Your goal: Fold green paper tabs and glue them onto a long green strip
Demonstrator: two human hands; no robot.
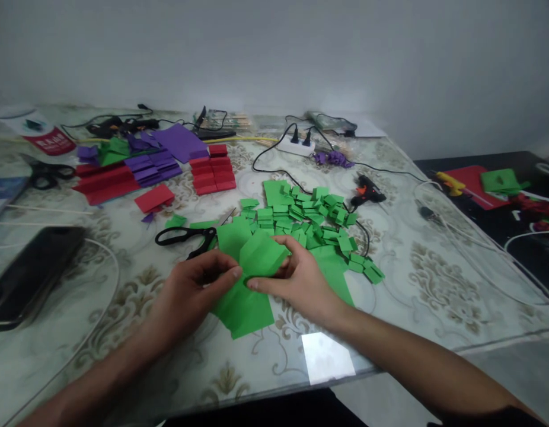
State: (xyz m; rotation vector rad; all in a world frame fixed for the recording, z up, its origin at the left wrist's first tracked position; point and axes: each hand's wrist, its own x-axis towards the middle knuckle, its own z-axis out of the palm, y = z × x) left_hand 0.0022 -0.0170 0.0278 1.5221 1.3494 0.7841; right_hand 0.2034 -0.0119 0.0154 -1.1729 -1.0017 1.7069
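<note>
My left hand (195, 283) and my right hand (296, 279) both pinch a folded green paper sheet (261, 254) just above the table, thumbs meeting at its lower edge. Under it lies a longer green paper strip (245, 311) reaching toward me. Behind my right hand is a pile of several small green paper squares (310, 216). Black-handled scissors (185, 236) lie just beyond my left hand.
The table (434, 267) has a pale patterned cover. Red paper stacks (212, 169) and purple paper pieces (154, 163) lie at the back left. A black glue gun (367, 188), a white power strip (296, 145) and cables sit at the back. A dark phone (29, 273) rests at left.
</note>
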